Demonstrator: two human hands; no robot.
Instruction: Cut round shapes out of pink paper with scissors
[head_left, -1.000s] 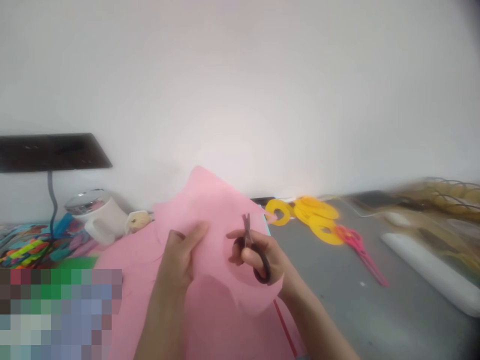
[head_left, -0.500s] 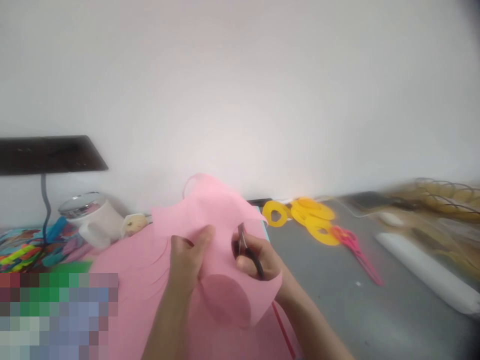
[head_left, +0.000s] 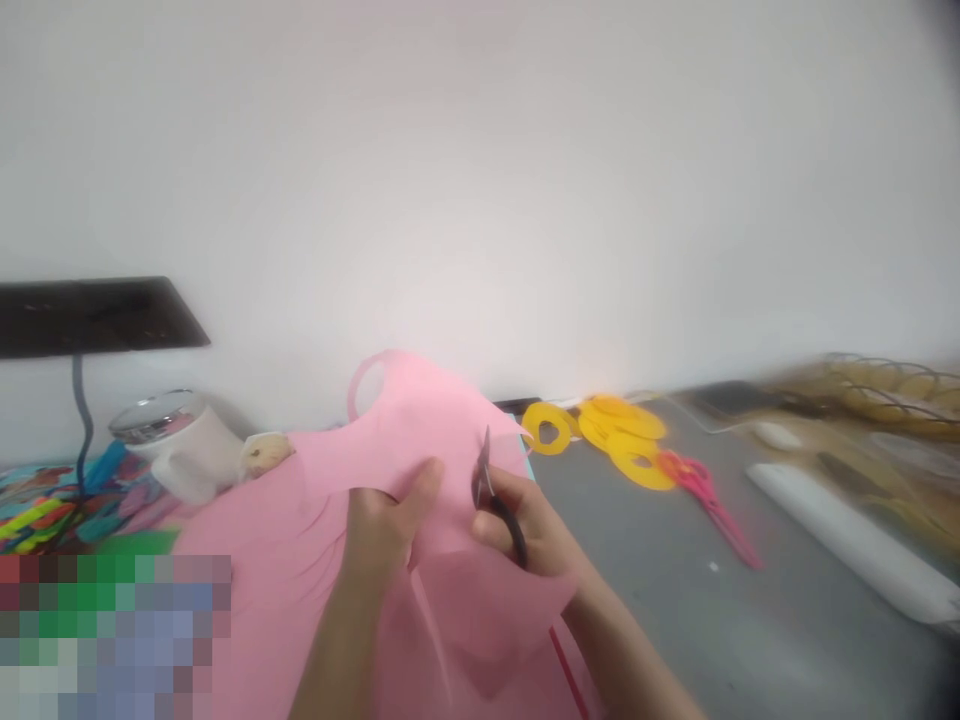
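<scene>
A sheet of pink paper (head_left: 420,420), with rounded cut-outs along its edges, is held up in front of me. My left hand (head_left: 390,525) is closed on it, the thumb lying on top and the other fingers hidden beneath. In my right hand (head_left: 514,515) is a pair of scissors (head_left: 510,525) with black handles. Their blades point up and away, slightly apart, at the right part of the sheet. A curled flap of the paper hangs down in front of my right wrist. More pink paper (head_left: 240,560) lies under and left of my hands.
On the grey table (head_left: 645,610) to the right lie yellow paper rings (head_left: 546,428), pink scissors (head_left: 709,505) and a long white object (head_left: 847,540). At left stand a white mug (head_left: 199,450) and several colourful pieces (head_left: 45,515). A dark panel (head_left: 97,318) sits against the wall.
The sheet has turned and shifted a little in my left hand, its near flap dropping lower. The black-handled scissors' blades now show more upright. The view has moved slightly.
</scene>
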